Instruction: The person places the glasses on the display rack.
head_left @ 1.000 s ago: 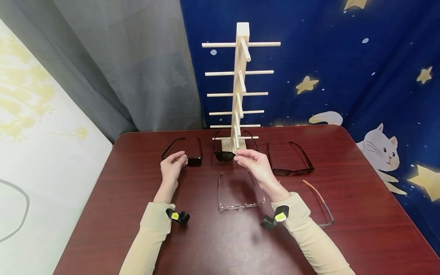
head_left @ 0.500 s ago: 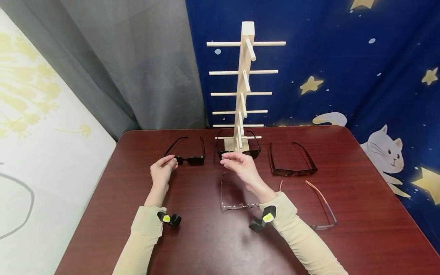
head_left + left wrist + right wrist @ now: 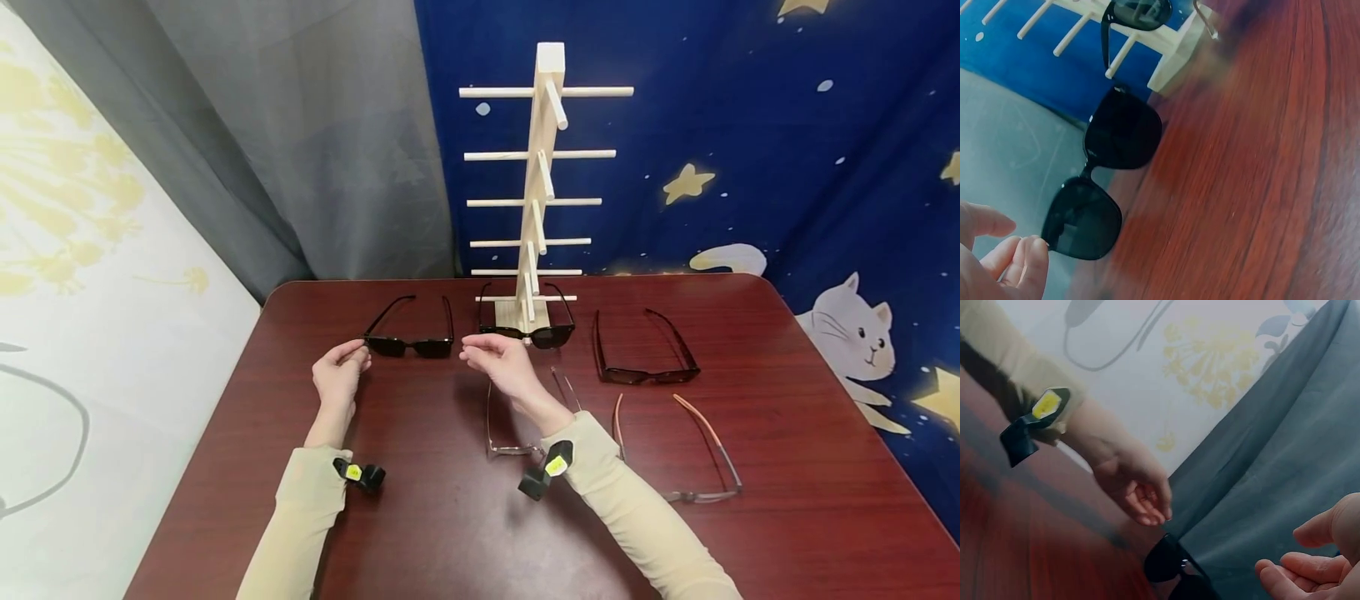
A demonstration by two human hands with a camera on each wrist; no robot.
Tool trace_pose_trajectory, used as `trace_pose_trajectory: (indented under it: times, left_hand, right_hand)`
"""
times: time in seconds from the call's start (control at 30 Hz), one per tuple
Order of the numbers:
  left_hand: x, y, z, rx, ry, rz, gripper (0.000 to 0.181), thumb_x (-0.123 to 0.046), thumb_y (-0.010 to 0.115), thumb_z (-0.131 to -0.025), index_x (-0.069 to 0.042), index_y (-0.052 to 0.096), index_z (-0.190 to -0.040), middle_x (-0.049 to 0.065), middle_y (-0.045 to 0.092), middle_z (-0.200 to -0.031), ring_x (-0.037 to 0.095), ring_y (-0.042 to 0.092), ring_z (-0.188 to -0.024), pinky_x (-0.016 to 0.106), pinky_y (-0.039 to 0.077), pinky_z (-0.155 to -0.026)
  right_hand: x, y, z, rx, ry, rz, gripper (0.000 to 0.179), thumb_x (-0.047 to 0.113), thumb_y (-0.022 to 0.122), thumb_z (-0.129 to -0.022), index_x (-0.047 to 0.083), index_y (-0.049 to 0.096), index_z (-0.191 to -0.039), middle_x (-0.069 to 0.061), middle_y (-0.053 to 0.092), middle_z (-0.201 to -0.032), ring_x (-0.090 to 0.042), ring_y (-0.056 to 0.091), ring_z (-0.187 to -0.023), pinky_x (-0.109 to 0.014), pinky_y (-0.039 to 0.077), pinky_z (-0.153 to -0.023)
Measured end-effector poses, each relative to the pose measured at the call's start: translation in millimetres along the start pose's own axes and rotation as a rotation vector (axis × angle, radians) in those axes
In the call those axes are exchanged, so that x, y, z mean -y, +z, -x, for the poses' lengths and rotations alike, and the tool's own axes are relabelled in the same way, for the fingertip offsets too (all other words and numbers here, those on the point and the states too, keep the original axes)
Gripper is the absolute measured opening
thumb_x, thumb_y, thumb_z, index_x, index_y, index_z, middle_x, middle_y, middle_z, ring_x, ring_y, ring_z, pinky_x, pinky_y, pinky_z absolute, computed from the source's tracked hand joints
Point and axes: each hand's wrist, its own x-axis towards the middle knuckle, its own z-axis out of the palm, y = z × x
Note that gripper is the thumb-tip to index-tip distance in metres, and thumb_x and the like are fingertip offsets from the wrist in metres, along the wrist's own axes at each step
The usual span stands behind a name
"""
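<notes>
Black sunglasses (image 3: 432, 348) lie at the back left of the table, temples spread toward the curtain. My left hand (image 3: 340, 375) is at their left corner; in the left wrist view its fingertips seem to touch the frame's edge (image 3: 1085, 219), while the thumb stands apart. Between the left sunglasses and a second black pair (image 3: 551, 337), my right hand (image 3: 504, 367) hovers with nothing in it. Its thumb and fingers are apart in the right wrist view. That second pair lies at the foot of a wooden display stand (image 3: 542, 167), its temples around the base.
Thin clear glasses (image 3: 513, 451) lie partly hidden under my right arm. Dark-framed glasses (image 3: 649, 377) and a pair with orange temple tips (image 3: 726, 457) lie to the right on the table (image 3: 420, 533). Several pegs stick out of the stand; curtains hang behind.
My right hand has moved left, away from the second black pair. My left hand has drawn left to the outer corner of the left sunglasses. The head view has shifted a little.
</notes>
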Motion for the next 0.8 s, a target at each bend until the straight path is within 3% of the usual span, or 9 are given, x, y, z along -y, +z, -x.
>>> trace_pose_trajectory:
  times: [0.2, 0.37, 0.6, 0.8]
  left_hand:
    - [0.8, -1.7, -12.3, -0.062, 0.000, -0.086, 0.023, -0.002, 0.065, -0.085, 0.009, 0.065, -0.105, -0.015, 0.061, -0.059, 0.006, 0.064, -0.059, 0.017, 0.054, -0.061]
    - [-0.7, -1.2, -27.5, -0.083, -0.036, -0.150, 0.025, -0.009, 0.067, -0.085, 0.005, 0.067, -0.105, -0.017, 0.059, -0.059, 0.005, 0.063, -0.059, 0.017, 0.053, -0.062]
    - [-6.1, 2.0, -45.4, -0.035, -0.137, -0.141, 0.012, -0.012, 0.064, -0.088, -0.003, 0.068, -0.096, -0.014, 0.061, -0.061, 0.001, 0.061, -0.059, 0.016, 0.053, -0.064]
    - [-10.3, 5.5, -53.4, 0.018, -0.202, -0.163, 0.020, -0.012, 0.061, -0.090, -0.001, 0.066, -0.106, -0.012, 0.060, -0.071, 0.002, 0.062, -0.066, 0.022, 0.054, -0.076]
  right_hand:
    - [-9, 12, -6.0, 0.015, 0.012, 0.125, 0.026, 0.000, 0.058, -0.090, -0.012, 0.060, -0.113, -0.026, 0.066, -0.099, -0.037, 0.063, -0.096, -0.033, 0.055, -0.082]
    - [-16, 23, -15.1, -0.008, 0.052, 0.254, 0.035, 0.010, 0.059, -0.091, -0.007, 0.057, -0.122, -0.021, 0.063, -0.113, -0.030, 0.062, -0.103, -0.034, 0.052, -0.086]
    - [-25, 37, -28.7, -0.071, 0.149, 0.316, 0.046, 0.016, 0.056, -0.093, -0.005, 0.046, -0.134, -0.022, 0.053, -0.129, -0.029, 0.052, -0.119, -0.038, 0.044, -0.098]
    - [-29, 45, -36.4, -0.121, 0.192, 0.352, 0.051, 0.019, 0.052, -0.096, -0.005, 0.039, -0.139, -0.018, 0.044, -0.139, -0.027, 0.045, -0.126, -0.037, 0.039, -0.103]
